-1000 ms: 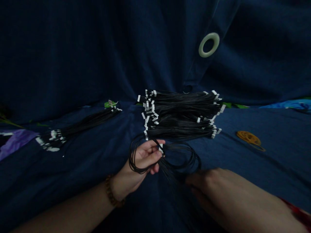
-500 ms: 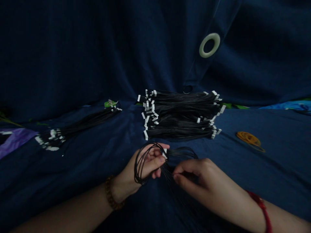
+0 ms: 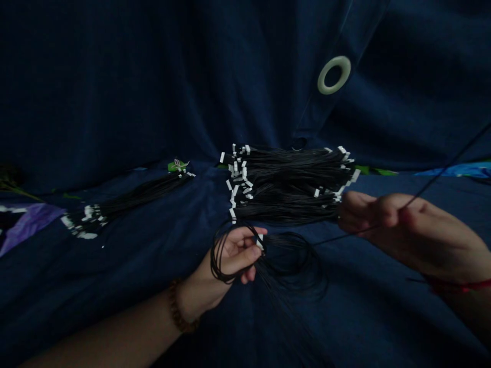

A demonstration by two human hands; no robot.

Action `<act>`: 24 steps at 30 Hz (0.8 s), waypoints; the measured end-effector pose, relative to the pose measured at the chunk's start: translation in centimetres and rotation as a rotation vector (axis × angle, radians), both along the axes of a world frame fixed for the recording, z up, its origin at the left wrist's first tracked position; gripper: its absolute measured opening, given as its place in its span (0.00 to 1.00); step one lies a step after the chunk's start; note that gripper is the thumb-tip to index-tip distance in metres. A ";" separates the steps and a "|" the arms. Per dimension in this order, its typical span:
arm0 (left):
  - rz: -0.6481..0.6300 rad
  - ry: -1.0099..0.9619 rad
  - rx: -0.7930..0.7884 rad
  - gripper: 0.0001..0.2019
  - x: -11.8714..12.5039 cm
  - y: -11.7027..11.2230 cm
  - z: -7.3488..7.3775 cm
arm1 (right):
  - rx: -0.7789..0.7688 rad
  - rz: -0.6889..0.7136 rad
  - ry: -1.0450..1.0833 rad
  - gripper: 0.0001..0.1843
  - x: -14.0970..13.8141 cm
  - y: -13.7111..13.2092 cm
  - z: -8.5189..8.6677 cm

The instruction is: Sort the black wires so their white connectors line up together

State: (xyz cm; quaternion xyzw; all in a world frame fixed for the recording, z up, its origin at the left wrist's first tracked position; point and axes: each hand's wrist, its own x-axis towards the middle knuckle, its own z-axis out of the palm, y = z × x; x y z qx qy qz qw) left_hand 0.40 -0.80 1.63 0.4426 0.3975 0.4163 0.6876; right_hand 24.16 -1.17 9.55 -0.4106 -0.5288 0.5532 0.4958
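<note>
Just beyond the left hand point(image 3: 236, 255), which pinches looped black wires point(image 3: 286, 240), lie wire bundles point(image 3: 287, 171). Rightward, the right hand point(image 3: 414, 230) pinches one strand point(image 3: 445, 170).

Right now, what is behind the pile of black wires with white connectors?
Dark blue hanging cloth rises behind the pile; green patches show beside it. What it covers is hidden.

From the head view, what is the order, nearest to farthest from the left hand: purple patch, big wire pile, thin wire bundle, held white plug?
1. White plug: held in the left hand.
2. Big wire pile: just beyond the hand.
3. Thin wire bundle: further left.
4. Purple patch: left edge.
</note>
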 end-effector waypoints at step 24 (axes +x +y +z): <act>-0.207 0.005 0.048 0.16 -1.2 -0.5 1.0 | 0.374 0.157 -0.899 0.10 -4.6 -4.8 -1.9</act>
